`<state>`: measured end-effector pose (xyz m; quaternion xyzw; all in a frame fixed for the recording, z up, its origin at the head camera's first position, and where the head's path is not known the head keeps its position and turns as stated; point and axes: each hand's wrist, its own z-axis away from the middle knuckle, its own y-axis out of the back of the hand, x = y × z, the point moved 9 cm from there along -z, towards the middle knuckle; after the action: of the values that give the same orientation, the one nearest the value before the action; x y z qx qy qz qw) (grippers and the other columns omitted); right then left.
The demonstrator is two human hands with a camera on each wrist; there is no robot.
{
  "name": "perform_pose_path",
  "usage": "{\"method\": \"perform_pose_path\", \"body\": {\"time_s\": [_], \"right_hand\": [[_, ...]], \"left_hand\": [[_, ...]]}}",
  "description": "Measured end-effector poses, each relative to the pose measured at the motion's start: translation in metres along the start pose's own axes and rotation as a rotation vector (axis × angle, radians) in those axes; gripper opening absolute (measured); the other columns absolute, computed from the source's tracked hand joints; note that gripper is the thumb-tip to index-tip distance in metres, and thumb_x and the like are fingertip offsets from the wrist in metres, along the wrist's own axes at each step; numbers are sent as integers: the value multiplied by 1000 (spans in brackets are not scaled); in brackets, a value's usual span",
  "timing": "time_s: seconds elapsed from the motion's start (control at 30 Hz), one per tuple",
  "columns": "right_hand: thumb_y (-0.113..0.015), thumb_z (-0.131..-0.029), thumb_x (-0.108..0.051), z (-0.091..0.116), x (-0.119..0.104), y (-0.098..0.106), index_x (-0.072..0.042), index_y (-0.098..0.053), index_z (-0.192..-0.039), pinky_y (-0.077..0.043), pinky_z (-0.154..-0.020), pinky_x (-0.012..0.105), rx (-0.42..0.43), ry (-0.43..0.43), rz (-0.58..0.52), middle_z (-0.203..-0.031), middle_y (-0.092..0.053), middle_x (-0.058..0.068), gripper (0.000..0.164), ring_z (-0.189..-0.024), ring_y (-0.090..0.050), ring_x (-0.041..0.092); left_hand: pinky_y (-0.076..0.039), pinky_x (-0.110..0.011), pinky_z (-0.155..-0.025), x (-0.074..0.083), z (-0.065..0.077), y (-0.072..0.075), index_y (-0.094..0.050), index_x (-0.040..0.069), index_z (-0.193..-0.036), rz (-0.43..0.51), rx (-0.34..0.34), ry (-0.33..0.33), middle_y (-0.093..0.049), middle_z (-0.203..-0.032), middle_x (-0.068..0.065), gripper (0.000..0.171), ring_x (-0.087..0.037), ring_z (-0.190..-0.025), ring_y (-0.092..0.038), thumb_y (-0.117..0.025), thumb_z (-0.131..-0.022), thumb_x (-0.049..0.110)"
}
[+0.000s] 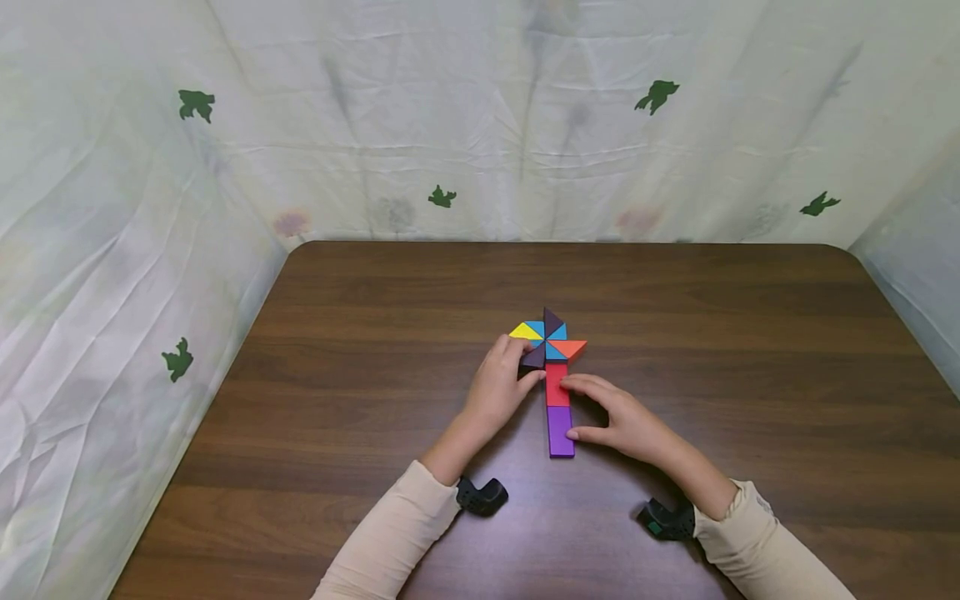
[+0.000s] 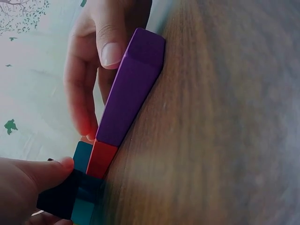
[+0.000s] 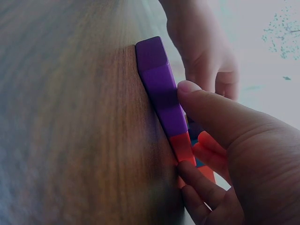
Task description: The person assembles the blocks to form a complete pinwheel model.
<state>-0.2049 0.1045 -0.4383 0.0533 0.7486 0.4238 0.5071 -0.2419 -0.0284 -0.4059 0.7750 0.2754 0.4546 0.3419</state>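
Note:
On the table lies a pinwheel of triangular blocks, blue, yellow, orange and dark purple. Below it a red rectangular block (image 1: 556, 385) and a purple rectangular block (image 1: 560, 433) run end to end like a stem. My left hand (image 1: 497, 385) is at the pinwheel's lower left, its thumb and fingers around a dark purple triangular block (image 1: 535, 357). My right hand (image 1: 628, 421) is at the stem's right side, with the fingertips at the red block and the thumb (image 3: 190, 89) against the purple block's edge. Its fingers are spread and loosely bent.
The brown wooden table (image 1: 360, 333) extends around the blocks on all sides. A pale curtain (image 1: 480, 108) with green bird shapes hangs behind the table and at its sides. Each wrist wears a black camera device, one on the left (image 1: 483, 497) and one on the right (image 1: 666, 521).

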Motion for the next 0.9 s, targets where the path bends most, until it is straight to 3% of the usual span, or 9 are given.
{"method": "perform_pose_path", "body": {"time_s": [0.63,0.9], "right_hand": [[-71,-75,-37,0,1,0,-13,-46,-131,-34,-96,41,5,7,0,-131,-43,2,66,-121,-39,18],[-71,-75,-38,0,1,0,-13,-46,-131,-34,-96,42,1,-1,-1,-132,-43,2,66,-121,-39,19]], "left_hand": [[-46,-29,-77,-2,2,-3,-59,4,-98,47,-29,-3,-54,-95,-6,23,-17,-87,-56,-70,-79,12],[-48,-26,-72,-10,6,1,-59,4,-98,54,-41,36,-55,-92,-6,23,-16,-82,-57,-70,-78,10]]}}
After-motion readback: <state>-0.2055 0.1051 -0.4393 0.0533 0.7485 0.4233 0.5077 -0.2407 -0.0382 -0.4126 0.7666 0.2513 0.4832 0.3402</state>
